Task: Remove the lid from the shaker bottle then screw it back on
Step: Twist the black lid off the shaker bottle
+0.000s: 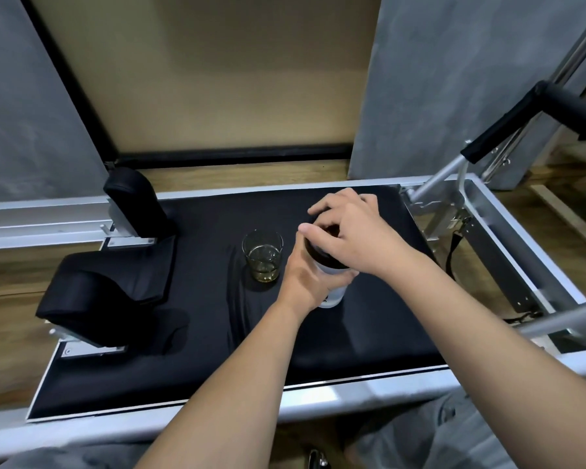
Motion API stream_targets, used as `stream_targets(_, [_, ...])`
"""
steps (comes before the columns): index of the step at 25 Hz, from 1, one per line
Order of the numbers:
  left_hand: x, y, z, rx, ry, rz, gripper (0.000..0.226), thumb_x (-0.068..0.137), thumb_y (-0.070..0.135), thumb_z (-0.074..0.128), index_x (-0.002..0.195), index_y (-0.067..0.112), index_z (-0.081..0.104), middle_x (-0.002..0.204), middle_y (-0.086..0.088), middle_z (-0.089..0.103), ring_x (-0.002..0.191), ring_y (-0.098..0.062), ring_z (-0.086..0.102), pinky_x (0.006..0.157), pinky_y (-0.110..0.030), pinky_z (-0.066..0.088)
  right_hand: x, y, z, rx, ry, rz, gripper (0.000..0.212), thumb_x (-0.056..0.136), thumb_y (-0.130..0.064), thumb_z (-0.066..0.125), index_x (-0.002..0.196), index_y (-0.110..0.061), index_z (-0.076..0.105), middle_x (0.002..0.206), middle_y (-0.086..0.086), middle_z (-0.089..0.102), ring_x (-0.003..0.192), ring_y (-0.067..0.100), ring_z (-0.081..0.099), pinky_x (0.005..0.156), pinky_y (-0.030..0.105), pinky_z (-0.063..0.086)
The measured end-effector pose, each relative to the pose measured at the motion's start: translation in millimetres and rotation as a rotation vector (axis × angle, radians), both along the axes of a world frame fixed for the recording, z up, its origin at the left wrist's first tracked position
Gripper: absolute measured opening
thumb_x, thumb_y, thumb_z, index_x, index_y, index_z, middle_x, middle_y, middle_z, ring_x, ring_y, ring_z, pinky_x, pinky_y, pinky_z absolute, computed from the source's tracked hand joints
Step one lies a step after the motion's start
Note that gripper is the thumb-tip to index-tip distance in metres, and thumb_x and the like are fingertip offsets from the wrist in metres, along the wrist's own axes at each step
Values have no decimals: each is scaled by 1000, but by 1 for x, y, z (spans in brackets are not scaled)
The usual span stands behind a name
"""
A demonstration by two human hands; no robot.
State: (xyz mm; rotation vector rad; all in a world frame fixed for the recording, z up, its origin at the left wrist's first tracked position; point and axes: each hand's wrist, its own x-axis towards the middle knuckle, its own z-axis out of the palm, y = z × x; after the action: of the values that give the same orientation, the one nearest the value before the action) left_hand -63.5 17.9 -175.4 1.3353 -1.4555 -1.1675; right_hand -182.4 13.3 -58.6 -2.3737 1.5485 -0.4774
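Observation:
The shaker bottle point(335, 292) has a pale translucent body and stands on the black padded platform point(369, 333). My left hand point(305, 275) is wrapped around its body from the left. A black lid point(322, 257) sits on top of the bottle. My right hand point(352, 228) covers the lid from above and the right, fingers curled around its rim. Most of the lid and the upper bottle are hidden by my hands, so I cannot tell whether the lid is seated or lifted.
A short glass point(263, 255) with a little yellowish liquid stands just left of the bottle. Black shoulder pads point(136, 201) and a headrest point(99, 292) lie at the left. A metal frame with a padded bar point(508, 123) rises at the right.

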Motion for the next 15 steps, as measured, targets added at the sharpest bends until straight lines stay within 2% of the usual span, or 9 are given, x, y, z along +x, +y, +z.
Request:
stream_targets(2, [1, 1, 5, -10, -36, 28, 57, 80, 14, 87, 127, 23, 57, 122, -3, 68, 102, -2, 74, 83, -22, 62, -7, 7, -4, -65, -70, 34, 42, 100, -54, 55, 97, -25, 84, 115, -17, 75, 139, 14, 41, 113, 35, 17])
stream_targets(4, [1, 2, 11, 42, -7, 47, 81, 58, 32, 90, 129, 15, 56, 126, -9, 69, 113, -19, 72, 94, -42, 63, -15, 13, -6, -17, -164, 52, 56, 95, -63, 48, 81, -21, 83, 97, -15, 79, 142, 6, 41, 117, 31, 9])
stream_targets(5, [0, 2, 12, 65, 51, 37, 90, 49, 36, 91, 128, 13, 54, 126, -9, 70, 116, -23, 70, 101, -48, 60, -17, 14, -6, -11, -171, 41, 65, 93, -67, 43, 71, -18, 79, 88, -14, 77, 141, 4, 42, 117, 30, 6])
stream_targets(7, [-1, 0, 10, 84, 65, 37, 92, 46, 35, 94, 125, 14, 52, 124, -7, 71, 115, -22, 70, 105, -45, 58, -21, 15, -4, -112, -95, 7, 71, 93, -66, 38, 59, -13, 72, 82, -12, 71, 134, 4, 45, 117, 32, 5])
stream_targets(10, [3, 0, 2, 30, 34, 63, 88, 57, 19, 103, 129, 23, 51, 123, 2, 72, 116, -11, 70, 105, -34, 56, -28, 13, 1, -341, 112, -78, 68, 100, -58, 34, 56, -18, 67, 71, -3, 68, 116, 16, 58, 117, 43, 6])
stream_targets(12, [3, 2, 0, 25, 35, 64, 84, 61, 17, 103, 126, 25, 51, 121, 6, 72, 115, -8, 69, 104, -31, 54, -30, 9, 8, -280, 222, -230, 68, 103, -60, 28, 61, -21, 65, 69, -1, 63, 113, 25, 58, 117, 50, 6])
stream_targets(15, [0, 2, -3, 21, 29, 58, 86, 58, 23, 102, 125, 25, 49, 120, 7, 69, 116, -12, 67, 103, -32, 52, -24, -4, 14, -112, 366, -394, 71, 102, -69, 20, 73, -17, 60, 82, 4, 60, 117, 36, 52, 113, 60, 17])
